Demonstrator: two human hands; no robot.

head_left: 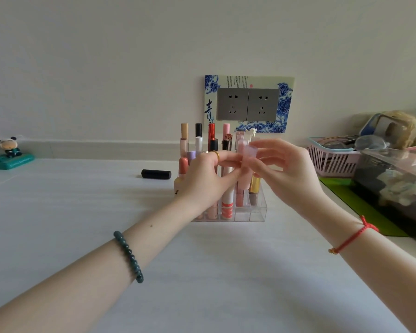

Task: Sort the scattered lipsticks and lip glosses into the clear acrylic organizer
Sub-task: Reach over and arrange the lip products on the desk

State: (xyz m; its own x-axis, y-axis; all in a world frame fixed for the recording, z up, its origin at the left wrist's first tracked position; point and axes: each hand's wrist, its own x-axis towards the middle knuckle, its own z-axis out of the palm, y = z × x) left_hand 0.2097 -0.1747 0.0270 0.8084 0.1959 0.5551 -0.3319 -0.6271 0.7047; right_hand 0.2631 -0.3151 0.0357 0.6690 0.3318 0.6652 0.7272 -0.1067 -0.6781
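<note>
1. Two hands up over the clear acrylic organizer, which stands on the white table near the wall.
2. Left hand: fingers curled, their tips pinching the pink lip gloss just below its pale lilac cap. Narrow grip. Gold ring on one finger, green bead bracelet on the wrist.
3. Right hand: thumb and forefinger pinch the same gloss at the cap; the other fingers are spread loosely. Red cord on the wrist.
4. Gloss position: roughly upright, over the right-hand part of the organizer. Its lower end is among the other tubes; I cannot tell whether it sits in a compartment.
5. Organizer contents: back row standing upright includes a beige tube, a black tube, a red tube and a pink tube. Nearer the front, an orange-and-white tube and a gold-cased lipstick. My left hand hides several of the left compartments.
6. One black lipstick lies on its side on the table, left of the organizer and apart from it.
7. Surroundings: double wall socket with a blue-patterned frame behind the organizer; pink basket to the right; small figurine at far left.
</note>
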